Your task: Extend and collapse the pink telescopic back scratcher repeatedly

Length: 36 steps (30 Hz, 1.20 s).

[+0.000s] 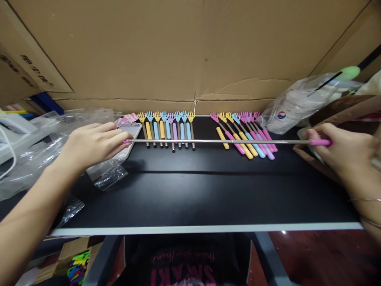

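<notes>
Back scratcher (220, 142), a straight, thin metal rod, spans the widely parted left hand (92, 145) and right hand (348, 153), each pinching a pink end.

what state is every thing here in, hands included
left hand, closed on one end of the rod
right hand, closed on the pink handle
rod, extended, held roughly level above the table
left scratchers, lying side by side
right scratchers, lying side by side, slanted
phone, lying down, partly hidden by the left hand
cup, inside clear plastic
lower box, open, colourful things inside
</notes>
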{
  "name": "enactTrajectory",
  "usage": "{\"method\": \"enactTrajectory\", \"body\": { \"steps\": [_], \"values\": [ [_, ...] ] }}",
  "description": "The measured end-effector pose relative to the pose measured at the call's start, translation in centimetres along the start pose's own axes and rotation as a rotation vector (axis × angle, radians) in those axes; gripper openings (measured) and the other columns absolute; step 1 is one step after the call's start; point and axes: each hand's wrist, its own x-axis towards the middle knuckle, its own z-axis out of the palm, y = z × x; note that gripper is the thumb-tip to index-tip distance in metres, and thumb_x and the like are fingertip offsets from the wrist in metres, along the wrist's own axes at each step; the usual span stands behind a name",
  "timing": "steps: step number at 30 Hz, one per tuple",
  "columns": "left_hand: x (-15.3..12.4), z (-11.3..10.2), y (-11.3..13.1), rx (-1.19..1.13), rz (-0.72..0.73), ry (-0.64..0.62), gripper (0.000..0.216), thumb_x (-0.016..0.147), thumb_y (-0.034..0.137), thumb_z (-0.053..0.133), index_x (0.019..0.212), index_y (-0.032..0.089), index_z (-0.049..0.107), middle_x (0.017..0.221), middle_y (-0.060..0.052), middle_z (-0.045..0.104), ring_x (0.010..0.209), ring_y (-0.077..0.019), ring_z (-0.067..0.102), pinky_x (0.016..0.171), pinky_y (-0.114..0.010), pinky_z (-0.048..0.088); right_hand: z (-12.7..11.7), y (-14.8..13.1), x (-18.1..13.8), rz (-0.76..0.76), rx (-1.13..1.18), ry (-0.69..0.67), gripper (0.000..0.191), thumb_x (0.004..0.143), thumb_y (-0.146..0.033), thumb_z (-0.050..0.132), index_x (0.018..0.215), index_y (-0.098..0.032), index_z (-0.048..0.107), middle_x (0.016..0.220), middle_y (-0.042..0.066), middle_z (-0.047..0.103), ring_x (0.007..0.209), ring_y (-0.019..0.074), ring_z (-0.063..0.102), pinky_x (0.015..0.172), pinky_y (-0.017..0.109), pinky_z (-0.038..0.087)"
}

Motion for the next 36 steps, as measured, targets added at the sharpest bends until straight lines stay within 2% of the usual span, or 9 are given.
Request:
{"method": "enactTrajectory", "body": {
  "steps": [7,10,12,17,21,23,28,31,36],
  "values": [
    [-0.2,-0.1,0.5,-0.043,-0.01,-0.053,0.035,0.097,0.036,0.035,0.077,0.023,0.061,0.066,0.0,0.061,0.068,-0.0153,0.053,0.057,-0.025,0.034,-1.2,-0.3,-0.2,-0.083,-0.039,-0.086,0.028,0.077,-0.048,0.045,0.072,-0.021,0.052,0.065,0.006,0.056,0.056,0.0139,0.037,0.052,0.028,0.018],
    [0.0,-0.1,0.5,-0.031,0.01,-0.075,0.033,0.097,0.033,0.037,0.076,0.022,0.06,0.065,0.001,0.06,0.066,-0.0149,0.052,0.057,-0.025,0.033,-1.8,-0.9,-0.4,-0.104,-0.029,-0.054,0.027,0.078,-0.046,0.044,0.069,-0.021,0.05,0.065,0.006,0.057,0.056,0.0139,0.037,0.051,0.027,0.018],
    [0.4,-0.2,0.8,-0.027,0.052,-0.038,0.031,0.097,0.032,0.039,0.076,0.022,0.059,0.064,0.001,0.06,0.064,-0.0147,0.053,0.058,-0.025,0.034,-2.1,-1.6,-0.4,-0.137,-0.009,-0.011,0.029,0.078,-0.046,0.044,0.066,-0.021,0.049,0.064,0.006,0.058,0.055,0.0138,0.039,0.05,0.026,0.018],
    [2.5,-1.2,2.8,-0.092,0.148,0.095,0.03,0.095,0.03,0.043,0.069,0.02,0.054,0.057,0.002,0.056,0.052,-0.014,0.048,0.057,-0.026,0.034,-3.5,-5.3,-0.8,-0.346,0.039,0.081,0.033,0.083,-0.044,0.042,0.065,-0.02,0.056,0.066,0.005,0.066,0.054,0.0126,0.047,0.049,0.024,0.018],
    [4.2,-2.0,5.2,-0.171,0.162,0.104,0.033,0.096,0.029,0.041,0.066,0.02,0.051,0.053,0.002,0.054,0.047,-0.0133,0.048,0.054,-0.026,0.034,-5.5,-9.5,-1.9,-0.548,0.055,0.15,0.029,0.086,-0.038,0.044,0.066,-0.021,0.058,0.064,0.001,0.066,0.048,0.0109,0.043,0.049,0.024,0.014],
    [4.8,-2.3,6.1,-0.258,0.16,0.066,0.036,0.097,0.03,0.036,0.066,0.02,0.051,0.052,0.002,0.054,0.046,-0.0127,0.048,0.053,-0.026,0.034,-6.6,-11.3,-2.5,-0.61,0.091,0.168,0.032,0.089,-0.035,0.042,0.064,-0.02,0.057,0.059,0.001,0.063,0.047,0.0107,0.042,0.049,0.024,0.013],
    [5.4,-2.2,6.6,-0.414,0.075,-0.021,0.036,0.097,0.031,0.036,0.067,0.019,0.051,0.053,0.0,0.055,0.046,-0.0137,0.051,0.05,-0.027,0.029,-7.6,-13.2,-2.6,-0.573,0.154,0.232,0.042,0.093,-0.035,0.034,0.061,-0.018,0.054,0.048,0.002,0.055,0.041,0.0098,0.036,0.048,0.024,0.008],
    [5.5,-2.0,6.7,-0.416,0.099,-0.023,0.034,0.097,0.031,0.037,0.068,0.018,0.051,0.053,0.0,0.056,0.047,-0.0131,0.051,0.049,-0.026,0.028,-7.2,-13.5,-2.7,-0.592,0.178,0.214,0.043,0.093,-0.039,0.036,0.062,-0.019,0.058,0.046,0.002,0.054,0.041,0.0105,0.04,0.048,0.024,0.01],
    [7.1,-2.6,8.5,-0.517,0.145,-0.025,0.033,0.097,0.032,0.037,0.07,0.018,0.05,0.052,0.001,0.054,0.044,-0.012,0.049,0.047,-0.025,0.024,-7.4,-15.9,-4.3,-0.613,0.221,0.136,0.033,0.094,-0.037,0.039,0.078,-0.022,0.064,0.057,0.002,0.064,0.045,0.012,0.048,0.051,0.025,0.012]
  ]
}}
